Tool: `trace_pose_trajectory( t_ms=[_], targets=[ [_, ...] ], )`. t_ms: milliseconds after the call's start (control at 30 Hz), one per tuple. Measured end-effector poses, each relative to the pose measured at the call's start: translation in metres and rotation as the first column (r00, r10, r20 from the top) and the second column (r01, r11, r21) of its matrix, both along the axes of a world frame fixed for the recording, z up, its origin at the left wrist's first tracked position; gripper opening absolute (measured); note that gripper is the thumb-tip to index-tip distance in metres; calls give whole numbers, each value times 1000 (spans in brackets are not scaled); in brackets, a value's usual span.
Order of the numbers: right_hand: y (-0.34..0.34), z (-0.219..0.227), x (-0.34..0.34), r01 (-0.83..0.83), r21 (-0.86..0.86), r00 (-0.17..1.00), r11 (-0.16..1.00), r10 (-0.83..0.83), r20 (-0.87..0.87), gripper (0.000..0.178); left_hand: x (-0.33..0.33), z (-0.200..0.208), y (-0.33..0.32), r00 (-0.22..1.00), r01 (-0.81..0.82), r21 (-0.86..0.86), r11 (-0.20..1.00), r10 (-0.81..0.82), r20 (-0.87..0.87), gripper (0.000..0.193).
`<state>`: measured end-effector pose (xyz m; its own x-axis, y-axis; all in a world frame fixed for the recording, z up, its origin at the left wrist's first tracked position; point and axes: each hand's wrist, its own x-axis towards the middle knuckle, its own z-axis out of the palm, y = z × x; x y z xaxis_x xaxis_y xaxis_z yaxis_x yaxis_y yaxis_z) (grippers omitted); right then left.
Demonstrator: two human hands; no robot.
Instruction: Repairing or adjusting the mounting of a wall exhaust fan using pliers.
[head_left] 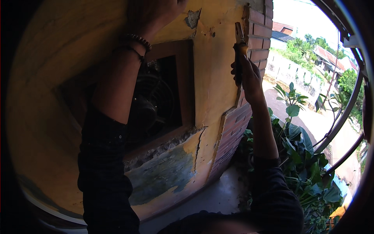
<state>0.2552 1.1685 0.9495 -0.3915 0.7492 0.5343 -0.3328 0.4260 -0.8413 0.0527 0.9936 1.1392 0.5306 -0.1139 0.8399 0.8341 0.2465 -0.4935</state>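
Observation:
A pair of pliers [239, 46] with dark and yellow-orange handles stands upright in my right hand [251, 80], its metal jaws pointing up. My fingers wrap round the handles, beside the brick-clad edge of the wall. My left hand [157, 13] is raised at the top edge of the view, in front of the yellow wall [214, 78]. Its fingers run out of the picture, so what they touch or hold is hidden. Dark bracelets [134, 43] circle the left wrist.
Behind my left forearm is a brown-framed opening [187, 85] with a round dark grille or fan [156, 93] inside. The wall has cracks and peeling paint. Brick cladding [233, 124] lines its corner. Leafy plants [300, 156] and a curved dark metal bar [343, 121] lie to the right.

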Motion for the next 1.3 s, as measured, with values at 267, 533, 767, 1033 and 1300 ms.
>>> trace_pose_trajectory(
  t_ms=[267, 533, 767, 1033, 1300],
  targets=[
    [-10, 19, -24, 101, 287, 986, 953, -135, 101, 53, 4, 0, -11, 994, -68, -44, 997, 72, 80, 24],
    [-22, 5, -21, 264, 333, 961, 905, -215, -175, 53, 9, -2, -6, 992, -42, -88, 995, 53, 119, 22],
    [-22, 13, -20, 312, 372, 942, 874, -235, -240, 53, 4, 0, 0, 998, -36, -30, 999, 37, 42, 22],
    [-21, 15, -15, 297, 361, 941, 884, -207, -267, 56, 8, -1, -4, 996, -38, -61, 997, 43, 77, 22],
    [-17, 27, -4, 112, 304, 961, 946, -25, -275, 52, -2, 4, 3, 1000, -10, 9, 1000, 10, -24, 21]
  ],
)
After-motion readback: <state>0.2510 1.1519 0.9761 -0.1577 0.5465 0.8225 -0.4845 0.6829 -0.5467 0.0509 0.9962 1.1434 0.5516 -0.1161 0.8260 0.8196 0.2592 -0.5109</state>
